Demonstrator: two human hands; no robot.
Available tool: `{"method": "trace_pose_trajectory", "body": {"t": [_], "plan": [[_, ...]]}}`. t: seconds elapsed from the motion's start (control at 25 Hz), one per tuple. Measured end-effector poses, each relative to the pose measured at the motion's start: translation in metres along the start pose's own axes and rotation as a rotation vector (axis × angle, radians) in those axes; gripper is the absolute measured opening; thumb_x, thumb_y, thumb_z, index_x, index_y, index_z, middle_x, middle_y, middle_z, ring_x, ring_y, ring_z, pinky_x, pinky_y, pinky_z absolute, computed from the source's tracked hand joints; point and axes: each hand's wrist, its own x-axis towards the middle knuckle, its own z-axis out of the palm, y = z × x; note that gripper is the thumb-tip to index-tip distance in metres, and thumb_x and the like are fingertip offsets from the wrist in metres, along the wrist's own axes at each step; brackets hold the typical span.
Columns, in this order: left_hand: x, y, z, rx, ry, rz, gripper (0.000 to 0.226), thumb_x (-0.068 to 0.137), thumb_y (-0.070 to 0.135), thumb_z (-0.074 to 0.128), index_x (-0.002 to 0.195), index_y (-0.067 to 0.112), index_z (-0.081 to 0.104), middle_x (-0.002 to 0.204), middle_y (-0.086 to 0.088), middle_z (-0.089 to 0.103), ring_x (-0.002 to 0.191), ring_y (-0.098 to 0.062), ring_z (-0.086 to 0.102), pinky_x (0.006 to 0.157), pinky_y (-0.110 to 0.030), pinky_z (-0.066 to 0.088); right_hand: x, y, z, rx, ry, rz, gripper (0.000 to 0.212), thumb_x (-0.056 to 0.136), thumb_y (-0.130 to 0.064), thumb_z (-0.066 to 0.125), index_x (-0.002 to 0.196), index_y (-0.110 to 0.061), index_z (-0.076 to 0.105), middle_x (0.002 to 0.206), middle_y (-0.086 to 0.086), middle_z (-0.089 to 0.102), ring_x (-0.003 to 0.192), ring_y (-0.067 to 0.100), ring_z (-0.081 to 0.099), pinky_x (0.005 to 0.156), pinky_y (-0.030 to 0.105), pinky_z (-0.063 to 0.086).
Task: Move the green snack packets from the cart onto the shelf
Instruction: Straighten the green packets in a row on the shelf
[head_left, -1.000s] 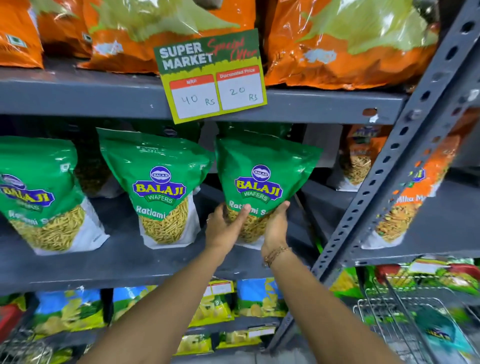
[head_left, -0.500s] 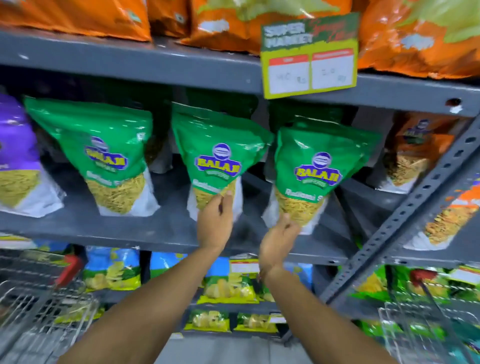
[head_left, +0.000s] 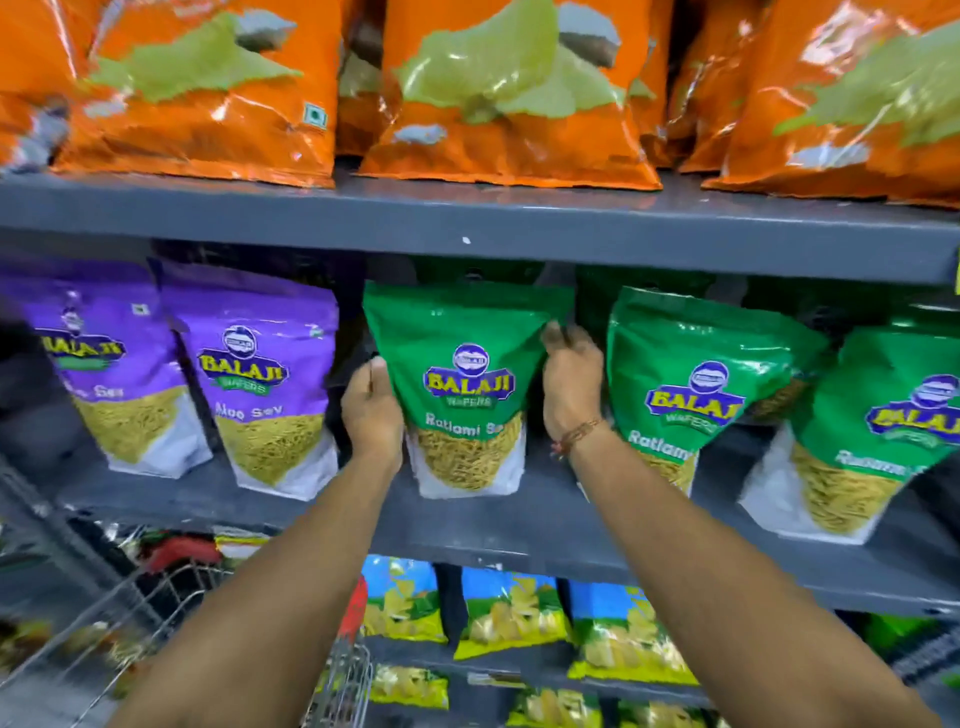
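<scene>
Three green Balaji snack packets stand upright on the grey middle shelf. My left hand grips the left edge of the leftmost green packet, and my right hand grips its right edge. A second green packet stands just right of my right hand, and a third green packet stands at the far right. More green packets sit in shadow behind them. The wire cart shows at the lower left, below my left forearm.
Two purple Balaji packets stand left of the green ones on the same shelf. Orange bags fill the shelf above. Blue and yellow chip bags line the shelves below.
The view has swung left along the shelf. Both hands left the right and middle green packets and now hold the leftmost one by its two sides.
</scene>
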Motion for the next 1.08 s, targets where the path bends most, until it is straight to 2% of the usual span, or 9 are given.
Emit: {"method": "trace_pose_trajectory", "body": {"t": [0.08,0.2,0.4,0.52,0.64,0.76,0.84,0.92,1.08], "plan": [[0.004,-0.004,-0.002,0.074,-0.018,0.007,0.033,0.096,0.023,0.037,0.096,-0.001,0.06,0.083,-0.008,0.06,0.083,-0.017,0.05,0.069,-0.026,0.034,-0.006,0.009,0.0,0.162,0.039,0.009,0.017,0.094,-0.02,0.045,0.088,-0.015,0.059,0.086,0.001,0.063,0.078,0.008,0.056,0.077,0.025,0.046],[-0.007,-0.017,-0.008,-0.045,-0.228,-0.085,0.03,0.096,0.029,0.034,0.112,0.012,0.054,0.096,0.005,0.059,0.089,0.0,0.053,0.075,-0.013,0.038,-0.031,0.048,-0.006,0.101,-0.13,0.178,0.055,0.095,-0.047,0.025,0.136,-0.014,0.041,0.141,0.003,0.047,0.132,0.018,0.043,0.115,0.037,0.031],[-0.02,-0.043,-0.019,0.133,-0.448,-0.123,0.029,0.083,0.043,0.058,0.107,0.028,0.055,0.11,0.005,0.063,0.105,-0.012,0.058,0.093,-0.034,0.047,-0.056,0.084,-0.012,-0.157,-0.259,0.113,0.058,0.094,-0.05,0.018,0.145,-0.023,0.022,0.156,-0.003,0.024,0.143,0.012,0.022,0.121,0.041,0.017],[-0.03,-0.038,-0.014,0.053,-0.259,-0.144,0.033,0.081,0.042,0.059,0.102,0.017,0.054,0.1,-0.003,0.063,0.099,-0.023,0.06,0.089,-0.037,0.047,-0.066,0.076,-0.015,-0.149,-0.175,0.114,0.053,0.095,-0.047,0.026,0.139,-0.019,0.038,0.145,0.0,0.043,0.134,0.014,0.037,0.116,0.039,0.028],[-0.075,-0.042,-0.01,0.118,0.108,-0.117,0.037,0.086,0.042,0.045,0.078,0.006,0.047,0.077,-0.021,0.054,0.078,-0.032,0.053,0.071,-0.039,0.037,-0.082,0.059,-0.045,-0.068,0.281,0.078,0.034,0.097,-0.035,0.033,0.102,-0.008,0.053,0.091,-0.001,0.058,0.093,0.019,0.051,0.089,0.036,0.041],[-0.141,-0.04,0.016,0.099,-0.292,-0.109,0.043,0.085,0.049,0.033,0.056,0.018,0.043,0.058,-0.021,0.049,0.059,-0.026,0.046,0.064,-0.036,0.033,-0.06,0.035,-0.1,0.038,0.683,0.038,0.027,0.097,-0.031,0.031,0.077,-0.013,0.038,0.07,0.001,0.042,0.067,0.019,0.039,0.069,0.032,0.031],[-0.155,-0.022,0.056,0.025,-0.553,-0.163,0.037,0.09,0.044,0.037,0.063,0.025,0.054,0.064,-0.001,0.055,0.063,-0.01,0.05,0.072,-0.036,0.039,-0.024,0.019,-0.131,0.034,0.681,-0.062,0.029,0.096,-0.024,0.033,0.068,-0.019,0.034,0.065,0.002,0.037,0.061,0.017,0.034,0.064,0.035,0.03],[-0.152,0.008,0.107,0.013,-0.64,-0.203,0.031,0.095,0.031,0.038,0.113,0.014,0.057,0.11,0.001,0.057,0.104,-0.011,0.053,0.096,-0.031,0.037,0.016,-0.002,-0.157,0.068,0.577,-0.015,0.024,0.095,-0.015,0.034,0.073,-0.022,0.041,0.071,0.003,0.044,0.066,0.016,0.039,0.065,0.032,0.035],[-0.124,0.027,0.164,0.008,-0.395,-0.158,0.044,0.091,0.03,0.047,0.119,-0.004,0.05,0.127,-0.024,0.056,0.119,-0.037,0.051,0.102,-0.045,0.042,0.057,-0.038,-0.187,-0.111,0.397,-0.028,0.02,0.088,0.003,0.041,0.081,-0.009,0.055,0.067,0.003,0.047,0.057,0.007,0.037,0.057,0.02,0.036]]}}
